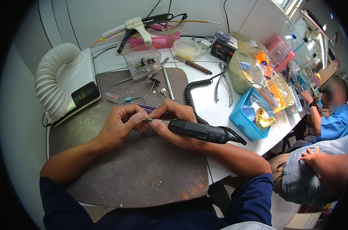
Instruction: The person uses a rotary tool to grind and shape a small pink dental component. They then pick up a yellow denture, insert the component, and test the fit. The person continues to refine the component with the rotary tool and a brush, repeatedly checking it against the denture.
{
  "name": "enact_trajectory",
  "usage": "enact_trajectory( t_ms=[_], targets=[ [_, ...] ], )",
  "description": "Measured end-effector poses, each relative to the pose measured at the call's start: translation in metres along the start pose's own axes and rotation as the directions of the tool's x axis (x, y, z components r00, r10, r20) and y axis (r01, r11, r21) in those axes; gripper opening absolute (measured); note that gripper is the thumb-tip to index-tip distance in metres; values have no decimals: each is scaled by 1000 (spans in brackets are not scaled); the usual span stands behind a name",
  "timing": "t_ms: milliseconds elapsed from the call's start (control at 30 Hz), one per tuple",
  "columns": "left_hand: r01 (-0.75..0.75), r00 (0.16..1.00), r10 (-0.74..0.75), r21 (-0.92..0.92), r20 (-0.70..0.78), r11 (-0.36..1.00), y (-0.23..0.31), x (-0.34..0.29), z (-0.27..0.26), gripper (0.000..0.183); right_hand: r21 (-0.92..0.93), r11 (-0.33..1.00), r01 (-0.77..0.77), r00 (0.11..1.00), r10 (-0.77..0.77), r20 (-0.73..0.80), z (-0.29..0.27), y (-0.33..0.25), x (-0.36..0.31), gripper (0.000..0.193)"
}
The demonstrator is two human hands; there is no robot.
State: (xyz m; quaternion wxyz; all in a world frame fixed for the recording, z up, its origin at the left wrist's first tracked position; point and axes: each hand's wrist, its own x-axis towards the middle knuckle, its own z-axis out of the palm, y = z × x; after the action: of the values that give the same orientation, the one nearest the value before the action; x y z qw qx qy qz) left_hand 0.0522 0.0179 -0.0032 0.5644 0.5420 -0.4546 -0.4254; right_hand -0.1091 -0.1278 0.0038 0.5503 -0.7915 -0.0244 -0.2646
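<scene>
My right hand (178,113) is wrapped round a black rotary handpiece (199,131), held nearly level with its metal nose pointing left. The handpiece's tip meets the pinched fingers of my left hand (122,124). Whatever those fingers grip is too small and too covered to name. Both hands are together above the dark brown work board (135,165). Just beyond them lie a toothbrush (112,98) with pink bristles, a blue-tipped bur (132,99) and several other small rotary bits. A coiled black cord (188,96) runs behind my right hand.
On the left stands a white suction unit (84,73) with a ribbed hose. Behind the board are a clear box of bits (142,63), a knife (193,65), pliers (224,86) and a motor control box (223,48). A blue basket (245,126) holds a dental model; co-workers sit at right.
</scene>
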Motion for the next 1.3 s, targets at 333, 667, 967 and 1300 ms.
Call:
enact_trajectory(
  t_ms=[333,667,967,1300],
  targets=[
    [11,1000,-11,-5,0,1000,-2,1,0,29,15,992,-125,991,124,55,-4,-5,-2,19],
    [37,999,-37,67,12,997,2,-1,-1,33,-19,993,-114,989,115,88,-5,-9,-1,19],
    [5,1000,-7,71,28,997,6,-2,2,28,18,1000,-22,999,22,29,0,-4,0,15],
    [0,1000,0,-11,-5,1000,4,0,7,19,-25,988,-150,985,151,80,-8,-5,0,17]
  ],
)
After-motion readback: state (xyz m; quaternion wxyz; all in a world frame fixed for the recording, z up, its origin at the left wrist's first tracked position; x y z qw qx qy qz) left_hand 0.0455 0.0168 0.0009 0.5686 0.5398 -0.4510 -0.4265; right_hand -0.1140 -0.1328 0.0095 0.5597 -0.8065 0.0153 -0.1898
